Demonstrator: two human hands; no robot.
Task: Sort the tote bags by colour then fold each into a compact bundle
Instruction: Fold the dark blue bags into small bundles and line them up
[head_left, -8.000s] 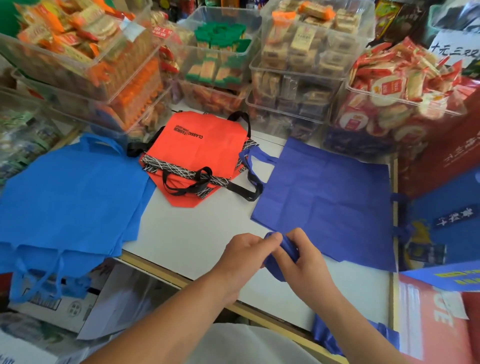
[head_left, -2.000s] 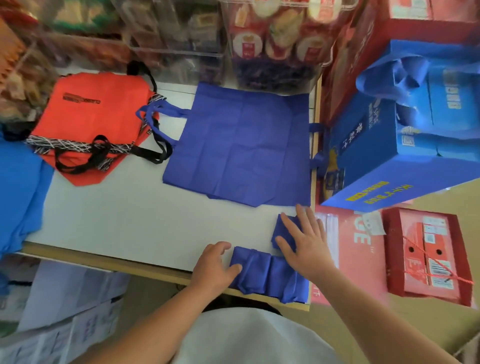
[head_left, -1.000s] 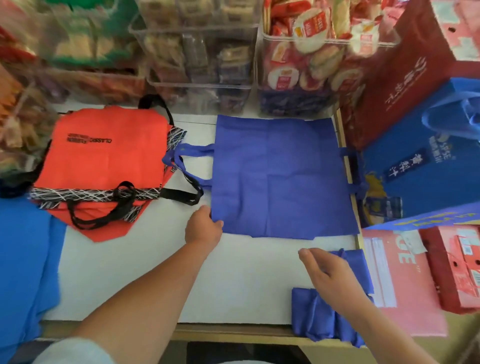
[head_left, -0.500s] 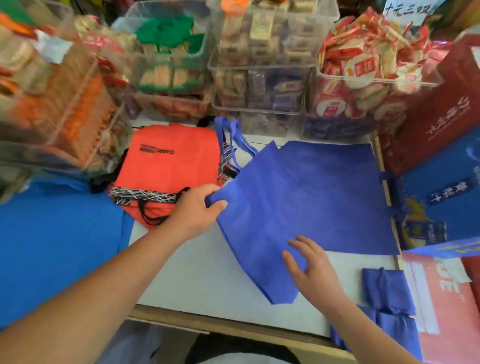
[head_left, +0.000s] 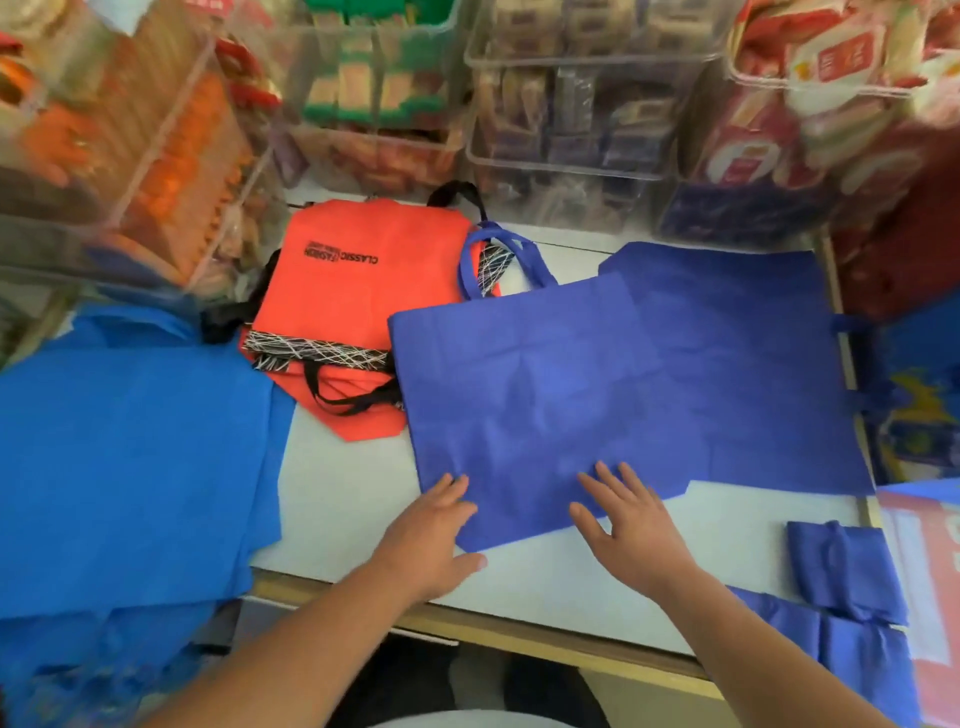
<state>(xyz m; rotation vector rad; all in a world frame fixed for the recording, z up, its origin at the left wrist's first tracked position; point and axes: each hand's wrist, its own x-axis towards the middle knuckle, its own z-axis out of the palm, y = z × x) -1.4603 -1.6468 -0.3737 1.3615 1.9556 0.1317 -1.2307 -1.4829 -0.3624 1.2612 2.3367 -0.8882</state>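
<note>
Tote bag (head_left: 530, 405), purple, lies flat mid-tabletop (head_left: 353, 499) by the front edge. Left hand (head_left: 431, 535) and right hand (head_left: 628, 530) rest open, fingers straight, on its near edge, probably flattening it for folding. Purple bundles (head_left: 841, 566) parked at front-right corner.

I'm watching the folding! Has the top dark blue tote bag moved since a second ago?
Yes. The top dark blue tote bag slid left and toward the person, now reaching the orange tote bag.
</note>
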